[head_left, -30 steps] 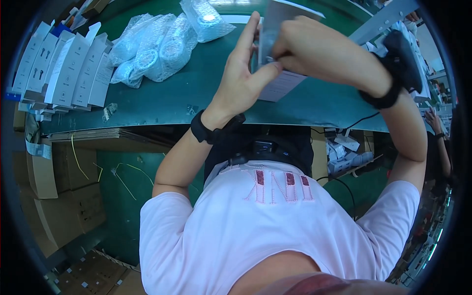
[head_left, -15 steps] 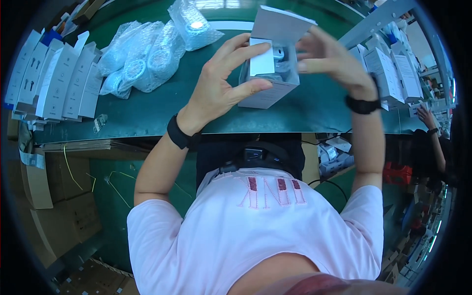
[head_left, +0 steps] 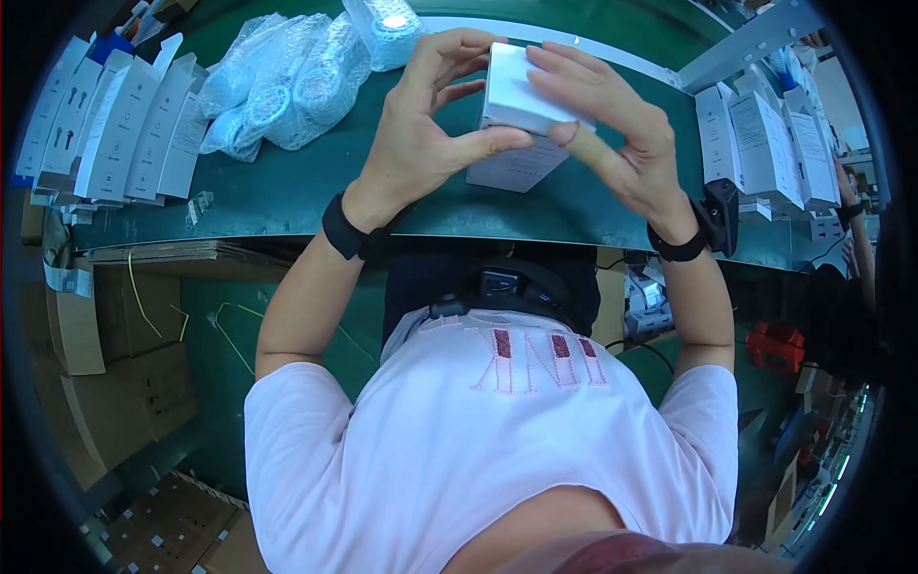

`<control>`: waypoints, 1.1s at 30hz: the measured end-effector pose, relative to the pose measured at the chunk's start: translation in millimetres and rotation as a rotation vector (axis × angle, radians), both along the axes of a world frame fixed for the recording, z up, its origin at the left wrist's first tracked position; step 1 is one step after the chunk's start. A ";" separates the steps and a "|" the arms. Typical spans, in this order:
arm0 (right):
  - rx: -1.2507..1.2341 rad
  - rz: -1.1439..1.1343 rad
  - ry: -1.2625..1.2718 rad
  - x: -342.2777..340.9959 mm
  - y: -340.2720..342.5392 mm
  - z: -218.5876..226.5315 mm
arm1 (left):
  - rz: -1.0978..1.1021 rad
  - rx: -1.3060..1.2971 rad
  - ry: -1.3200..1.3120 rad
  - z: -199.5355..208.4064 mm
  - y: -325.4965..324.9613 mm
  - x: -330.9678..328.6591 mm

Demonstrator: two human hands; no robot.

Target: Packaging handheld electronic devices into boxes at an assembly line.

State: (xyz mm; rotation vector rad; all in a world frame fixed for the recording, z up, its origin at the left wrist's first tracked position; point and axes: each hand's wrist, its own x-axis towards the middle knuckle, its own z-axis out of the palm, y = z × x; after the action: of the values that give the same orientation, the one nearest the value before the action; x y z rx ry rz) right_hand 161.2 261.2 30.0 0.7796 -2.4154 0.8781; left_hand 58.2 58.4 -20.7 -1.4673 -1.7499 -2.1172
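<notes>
Head view: both hands grasp a small white box (head_left: pixel 524 105) above the green bench (head_left: pixel 287 191). The left hand (head_left: pixel 421 134) wraps its left side, thumb underneath. The right hand (head_left: pixel 617 143) lays its fingers (head_left: pixel 564 81) over the top, equally near.

A small white box (head_left: pixel 521 115) sits between the left hand (head_left: pixel 421 134) and right hand (head_left: pixel 622 143), gripped by both. Far left of the left hand stands a row of flat white cartons (head_left: pixel 115 124); nearer it lie clear bubble-wrap bags (head_left: pixel 287 86). Right of the right hand stand more white cartons (head_left: pixel 765 134).
</notes>
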 end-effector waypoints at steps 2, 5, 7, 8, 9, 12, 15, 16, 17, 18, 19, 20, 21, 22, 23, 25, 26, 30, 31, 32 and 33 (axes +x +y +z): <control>-0.161 0.010 -0.066 -1.0 -1.1 5.4 | 0.016 -0.045 0.027 1.0 -3.6 -0.2; 0.159 0.006 0.090 -0.6 0.5 7.6 | 0.021 -0.080 0.064 -1.5 -3.2 -1.5; 0.173 -0.016 0.085 2.2 -2.2 8.8 | 0.022 -0.092 0.099 -3.8 -4.9 -2.7; 0.184 -0.038 0.080 3.1 -4.2 8.8 | 0.021 -0.092 0.098 -4.0 -6.8 -2.9; 0.185 -0.045 0.081 2.7 -5.0 9.8 | 0.025 -0.091 0.088 -2.5 -7.4 -4.0; 0.209 -0.051 0.097 1.6 -8.3 12.8 | 0.018 -0.094 0.074 -1.2 -8.9 -5.9; 0.332 -0.042 0.043 9.0 -8.1 15.9 | 0.002 -0.119 0.045 1.9 -8.1 -6.2; 0.332 -0.062 0.013 15.8 -6.5 17.4 | -0.023 -0.123 0.031 6.4 -1.5 -7.3; 0.337 -0.054 -0.050 19.0 -8.9 12.9 | -0.047 -0.136 -0.029 8.7 -5.2 -5.3; 0.197 -0.053 -0.033 22.1 -12.7 6.0 | -0.009 -0.161 -0.015 5.7 -7.7 -4.8; 0.070 -0.068 -0.003 25.0 -16.6 -3.1 | 0.012 -0.171 0.004 1.9 -6.5 -5.5; -0.093 -0.176 0.022 23.5 -20.0 -17.3 | 0.031 -0.185 -0.023 1.7 -4.4 -2.2; -0.265 -0.263 0.061 25.3 -23.4 -28.6 | -0.027 -0.179 -0.041 2.9 -2.7 2.2; -0.349 -0.252 -0.052 31.4 -21.3 -32.1 | -0.110 -0.147 -0.055 1.9 3.1 10.0; -0.441 -0.232 -0.162 42.2 -16.7 -30.4 | -0.157 -0.240 -0.028 6.9 8.9 19.4; -0.376 -0.353 -0.171 88.3 -2.6 -16.2 | -0.344 -0.238 -0.338 32.4 25.8 49.4; -0.369 -0.448 -0.053 114.1 3.9 -6.2 | -0.353 -0.275 -0.214 50.7 26.3 51.9; -0.162 -1.216 0.496 221.7 61.9 38.5 | -0.371 -0.447 -0.142 118.6 47.0 64.7; -0.213 -1.375 0.637 235.0 91.2 41.9 | -0.397 -0.537 -0.216 130.0 62.1 65.8; -0.297 -1.505 0.705 246.8 122.6 44.9 | -0.489 -0.580 -0.243 134.0 87.7 62.8; 0.001 -1.755 0.736 257.0 171.1 42.2 | -0.511 -0.656 -0.248 138.5 107.6 60.6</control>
State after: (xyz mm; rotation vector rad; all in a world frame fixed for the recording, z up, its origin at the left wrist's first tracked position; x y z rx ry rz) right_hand 418.2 432.3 72.3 -0.8951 -1.4785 -0.1688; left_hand 118.8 166.0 117.8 -2.0600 -2.5716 -2.0973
